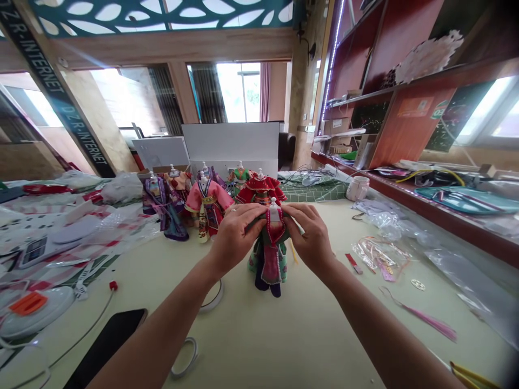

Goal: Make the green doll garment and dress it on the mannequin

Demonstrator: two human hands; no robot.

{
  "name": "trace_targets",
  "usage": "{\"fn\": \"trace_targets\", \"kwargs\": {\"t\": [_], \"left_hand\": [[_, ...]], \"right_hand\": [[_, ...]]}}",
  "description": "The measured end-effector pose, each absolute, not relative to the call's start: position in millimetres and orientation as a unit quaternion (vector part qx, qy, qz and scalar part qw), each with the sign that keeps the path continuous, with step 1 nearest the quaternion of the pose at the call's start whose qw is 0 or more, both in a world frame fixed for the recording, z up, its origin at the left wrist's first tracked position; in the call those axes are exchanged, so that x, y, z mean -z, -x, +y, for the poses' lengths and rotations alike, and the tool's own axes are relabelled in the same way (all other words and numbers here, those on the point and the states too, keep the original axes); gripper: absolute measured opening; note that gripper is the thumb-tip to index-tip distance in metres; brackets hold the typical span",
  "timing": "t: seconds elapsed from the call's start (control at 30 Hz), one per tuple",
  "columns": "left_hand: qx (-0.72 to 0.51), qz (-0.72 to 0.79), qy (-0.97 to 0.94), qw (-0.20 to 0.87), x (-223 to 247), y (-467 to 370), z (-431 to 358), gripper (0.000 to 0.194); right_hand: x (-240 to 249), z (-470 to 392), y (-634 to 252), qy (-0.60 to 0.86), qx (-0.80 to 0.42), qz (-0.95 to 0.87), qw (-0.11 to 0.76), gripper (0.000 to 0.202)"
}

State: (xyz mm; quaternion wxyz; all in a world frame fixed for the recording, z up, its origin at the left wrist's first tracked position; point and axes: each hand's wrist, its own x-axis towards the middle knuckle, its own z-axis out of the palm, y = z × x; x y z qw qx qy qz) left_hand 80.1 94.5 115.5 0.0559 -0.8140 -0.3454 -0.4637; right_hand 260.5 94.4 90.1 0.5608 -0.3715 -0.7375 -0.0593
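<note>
A small headless doll in a green robe with a dark red, bead-edged front panel stands upright on the table before me. My left hand pinches the robe at the doll's left-side shoulder in the picture. On the opposite shoulder, my right hand grips the cloth between thumb and fingers. The white neck peg shows between my hands. Right behind it is a doll in a red layered costume, partly covered by my fingers. My fingertips hide the green robe's shoulders and sleeves.
Several dressed headless dolls, one in a pink robe, stand behind left. Tape rolls, a black phone and a cable lie left. Rightward are a pink tassel, plastic bags and a white jar.
</note>
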Motion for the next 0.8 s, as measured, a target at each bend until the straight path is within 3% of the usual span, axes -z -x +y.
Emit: {"fn": "trace_targets", "kwargs": {"t": [0.23, 0.43, 0.8], "left_hand": [[0.468, -0.314, 0.816, 0.130, -111, -80, 93, 0.023], [0.487, -0.310, 0.808, 0.116, -108, -80, 93, 0.015], [0.524, -0.327, 0.782, 0.084, -97, -82, 90, 0.012]], "right_hand": [[-86, 92, -262, 0.359, 0.114, -0.738, 0.560, 0.023], [-86, 93, -259, 0.378, 0.096, -0.710, 0.586, 0.009], [-81, 92, -256, 0.392, 0.084, -0.715, 0.572, 0.010]]}}
